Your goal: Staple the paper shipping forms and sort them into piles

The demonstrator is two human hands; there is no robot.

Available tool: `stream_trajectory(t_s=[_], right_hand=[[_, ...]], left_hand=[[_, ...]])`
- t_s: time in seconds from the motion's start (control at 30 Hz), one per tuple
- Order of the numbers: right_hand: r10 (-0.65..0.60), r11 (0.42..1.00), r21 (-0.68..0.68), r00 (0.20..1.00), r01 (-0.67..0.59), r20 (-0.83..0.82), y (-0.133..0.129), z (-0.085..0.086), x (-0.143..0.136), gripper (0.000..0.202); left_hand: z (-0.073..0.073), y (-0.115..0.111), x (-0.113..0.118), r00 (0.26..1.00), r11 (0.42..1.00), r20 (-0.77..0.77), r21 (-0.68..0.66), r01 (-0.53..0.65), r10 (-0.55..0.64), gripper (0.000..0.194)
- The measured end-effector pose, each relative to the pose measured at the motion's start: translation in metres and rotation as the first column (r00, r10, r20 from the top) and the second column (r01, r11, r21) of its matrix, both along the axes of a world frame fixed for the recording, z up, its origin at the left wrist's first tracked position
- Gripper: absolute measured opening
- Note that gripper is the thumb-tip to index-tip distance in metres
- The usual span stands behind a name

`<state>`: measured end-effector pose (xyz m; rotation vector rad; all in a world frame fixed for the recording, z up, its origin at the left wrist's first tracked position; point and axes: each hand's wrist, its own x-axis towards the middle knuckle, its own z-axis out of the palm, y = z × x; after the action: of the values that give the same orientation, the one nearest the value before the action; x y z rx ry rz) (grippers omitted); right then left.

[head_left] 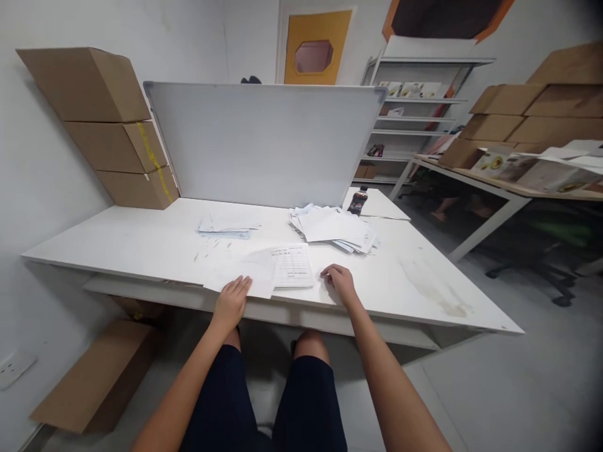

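So, left hand (232,301) atop blank sheet (260,279) (grip unclear); right hand (340,281) half-open beside form (293,267).

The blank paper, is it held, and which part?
The left hand rests on the blank paper at its near edge; whether it grips can't be told. The right hand looks empty.

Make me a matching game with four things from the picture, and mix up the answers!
1. left hand
2. bottle
3. door
4. brown boxes stacked on the table

A. yellow, with a window in it
B. against the wall, with yellow tape on some
C. touching a white sheet of paper
D. dark, just behind the messy paper pile

Right pairs: 1-C, 2-D, 3-A, 4-B
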<state>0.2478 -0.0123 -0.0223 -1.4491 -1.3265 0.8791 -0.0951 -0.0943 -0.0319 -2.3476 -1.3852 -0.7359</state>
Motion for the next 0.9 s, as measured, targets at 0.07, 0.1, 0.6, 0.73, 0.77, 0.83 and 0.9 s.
stream_trajectory(t_s=[0.07, 0.1, 0.6, 0.73, 0.77, 0.83, 0.9], right_hand=[[0.010, 1.000, 0.021, 1.000, -0.010, 0.015, 0.001, -0.001, 0.000, 0.026], [0.010, 1.000, 0.026, 1.000, -0.011, 0.027, 0.001, -0.001, 0.000, 0.025], [0.055, 0.990, 0.116, 0.980, -0.078, 0.189, 0.000, 0.005, -0.004, 0.024], [0.054, 0.992, 0.101, 0.978, -0.075, 0.200, 0.001, 0.008, -0.005, 0.025], [0.051, 0.993, 0.099, 0.979, -0.072, 0.198, 0.001, 0.008, -0.005, 0.025], [0.049, 0.993, 0.099, 0.980, -0.069, 0.195, 0.002, 0.008, -0.005, 0.025], [0.055, 0.992, 0.104, 0.980, -0.076, 0.190, 0.002, 0.006, -0.005, 0.024]], left_hand=[[0.003, -0.001, 0.003, 0.995, 0.998, 0.080, 0.015, -0.067, 0.066, 0.054], [0.006, 0.000, 0.006, 0.991, 0.996, 0.106, 0.020, -0.090, 0.087, 0.055], [0.030, 0.038, 0.117, 0.988, 0.986, -0.105, -0.138, 0.096, -0.111, 0.061], [0.030, 0.041, 0.105, 0.982, 0.984, -0.145, -0.152, 0.097, -0.119, 0.068], [0.029, 0.042, 0.101, 0.982, 0.982, -0.151, -0.163, 0.092, -0.117, 0.070], [0.029, 0.043, 0.095, 0.983, 0.981, -0.148, -0.176, 0.078, -0.105, 0.072], [0.029, 0.043, 0.092, 0.987, 0.984, -0.137, -0.165, 0.059, -0.082, 0.070]])
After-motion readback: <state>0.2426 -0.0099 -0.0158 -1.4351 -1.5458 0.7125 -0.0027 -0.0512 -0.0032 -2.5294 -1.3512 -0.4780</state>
